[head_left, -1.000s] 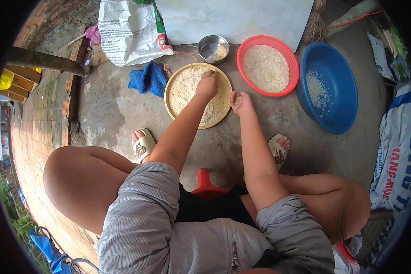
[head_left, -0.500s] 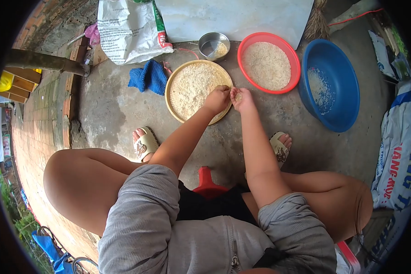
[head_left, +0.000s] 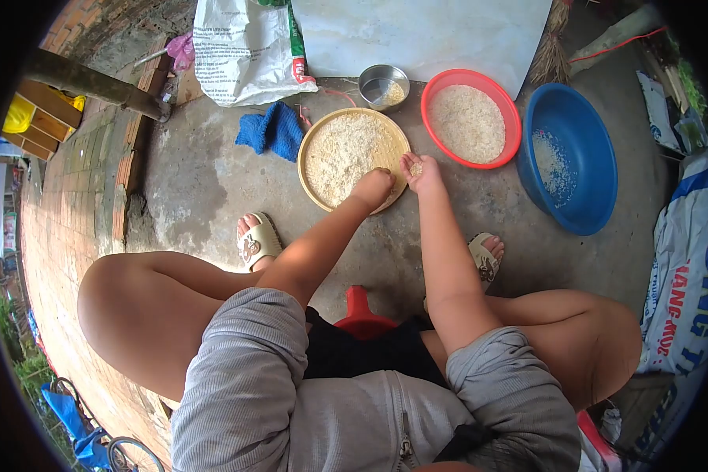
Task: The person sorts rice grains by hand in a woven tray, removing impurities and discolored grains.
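My left hand (head_left: 374, 187) is closed over the near right part of a round woven tray (head_left: 312, 189); what its fingers grip, if anything, is hidden. Pale rice grains (head_left: 346, 153) are heaped in that tray. Just right of the tray's edge, my right hand (head_left: 422, 171) is turned palm up with its fingers curled, and a few grains (head_left: 416, 168) lie in it. A red basin (head_left: 514, 130) of whitish rice stands beyond my right hand. Behind the tray is a small metal bowl (head_left: 375, 77) with some grains at its bottom.
A blue basin (head_left: 594, 157) with scattered grains stands at the right. A blue cloth (head_left: 279, 132) lies left of the tray, near a white sack (head_left: 240, 59). A pale board (head_left: 417, 39) is at the back. Printed sacks (head_left: 680, 267) lie far right; a red stool (head_left: 358, 315) is beneath me.
The view has shifted slightly, so the tray and basins appear lower and mostly further right. My hands have moved apart, and my right palm is more open to view.
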The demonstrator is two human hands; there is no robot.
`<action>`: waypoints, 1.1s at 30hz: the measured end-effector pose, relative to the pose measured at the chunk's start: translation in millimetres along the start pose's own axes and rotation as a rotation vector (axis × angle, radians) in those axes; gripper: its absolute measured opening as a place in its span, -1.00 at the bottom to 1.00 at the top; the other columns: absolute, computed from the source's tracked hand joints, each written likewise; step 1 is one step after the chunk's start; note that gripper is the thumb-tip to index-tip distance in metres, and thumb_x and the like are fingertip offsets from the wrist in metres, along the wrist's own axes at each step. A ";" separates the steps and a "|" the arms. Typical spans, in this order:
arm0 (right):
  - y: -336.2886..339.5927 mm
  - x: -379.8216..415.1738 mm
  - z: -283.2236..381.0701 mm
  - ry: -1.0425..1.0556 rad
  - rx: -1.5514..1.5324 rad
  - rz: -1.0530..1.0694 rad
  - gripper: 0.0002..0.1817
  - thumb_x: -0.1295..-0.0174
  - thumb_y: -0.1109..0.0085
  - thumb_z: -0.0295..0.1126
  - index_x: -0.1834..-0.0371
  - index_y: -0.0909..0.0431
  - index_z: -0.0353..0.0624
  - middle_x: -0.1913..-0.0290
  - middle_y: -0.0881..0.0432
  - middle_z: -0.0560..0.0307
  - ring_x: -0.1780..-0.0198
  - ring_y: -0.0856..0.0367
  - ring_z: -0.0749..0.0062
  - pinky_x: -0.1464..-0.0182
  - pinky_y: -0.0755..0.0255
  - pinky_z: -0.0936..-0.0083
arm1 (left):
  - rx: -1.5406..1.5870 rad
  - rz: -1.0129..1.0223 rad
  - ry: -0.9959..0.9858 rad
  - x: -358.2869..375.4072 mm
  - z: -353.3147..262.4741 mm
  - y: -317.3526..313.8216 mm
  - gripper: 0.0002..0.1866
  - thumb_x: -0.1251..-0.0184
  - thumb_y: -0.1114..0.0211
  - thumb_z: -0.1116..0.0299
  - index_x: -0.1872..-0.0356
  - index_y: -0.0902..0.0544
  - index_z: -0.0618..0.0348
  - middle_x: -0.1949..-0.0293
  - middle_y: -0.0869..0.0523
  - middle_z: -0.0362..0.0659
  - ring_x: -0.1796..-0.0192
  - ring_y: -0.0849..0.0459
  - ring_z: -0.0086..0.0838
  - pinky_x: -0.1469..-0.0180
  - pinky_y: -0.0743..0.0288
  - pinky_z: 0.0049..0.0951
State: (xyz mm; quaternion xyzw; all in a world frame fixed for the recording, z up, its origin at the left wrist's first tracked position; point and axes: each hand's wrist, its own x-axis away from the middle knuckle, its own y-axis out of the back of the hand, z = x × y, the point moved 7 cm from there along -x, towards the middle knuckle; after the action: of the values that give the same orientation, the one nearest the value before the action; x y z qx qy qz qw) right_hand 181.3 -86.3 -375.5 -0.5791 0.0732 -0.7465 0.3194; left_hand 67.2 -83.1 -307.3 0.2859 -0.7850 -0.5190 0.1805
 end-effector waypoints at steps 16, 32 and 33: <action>-64.2 -15.1 -13.3 -0.033 -0.016 0.002 -0.74 -0.29 0.30 -0.40 0.28 -0.42 -0.31 0.43 -0.50 0.03 0.46 -0.52 0.35 0.39 -0.52 0.53 | 0.328 -0.341 0.178 -35.9 30.8 109.6 -0.81 -0.04 -0.30 0.34 0.34 -0.73 0.18 0.33 -0.70 -0.01 0.31 -0.69 -0.22 0.20 -0.55 -0.32; -106.8 -5.0 35.8 0.447 0.262 -0.255 -0.62 -0.18 -0.01 -0.32 0.02 -0.42 -0.39 0.04 -0.55 -0.20 0.23 -0.63 0.00 0.22 -0.59 0.23 | 0.380 -0.546 0.674 27.2 153.0 119.1 -0.80 -0.12 -0.25 0.31 0.30 -0.72 0.17 0.41 -0.73 -0.01 0.34 -0.73 -0.28 0.23 -0.56 -0.39; -88.8 -13.6 37.6 0.539 0.439 -0.276 -0.68 -0.15 -0.02 -0.36 0.12 -0.48 -0.39 0.17 -0.60 -0.13 0.28 -0.64 0.10 0.25 -0.57 0.31 | 0.382 -0.552 0.677 31.1 155.1 115.4 -0.80 -0.09 -0.22 0.33 0.32 -0.72 0.16 0.40 -0.72 0.00 0.32 -0.71 -0.21 0.21 -0.56 -0.32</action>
State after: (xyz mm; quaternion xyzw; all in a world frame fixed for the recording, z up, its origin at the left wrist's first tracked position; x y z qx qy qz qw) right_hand 182.4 0.8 -332.1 -0.2838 -0.0859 -0.9062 0.3016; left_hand -76.9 41.9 -263.2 0.6650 -0.6581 -0.2715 0.2257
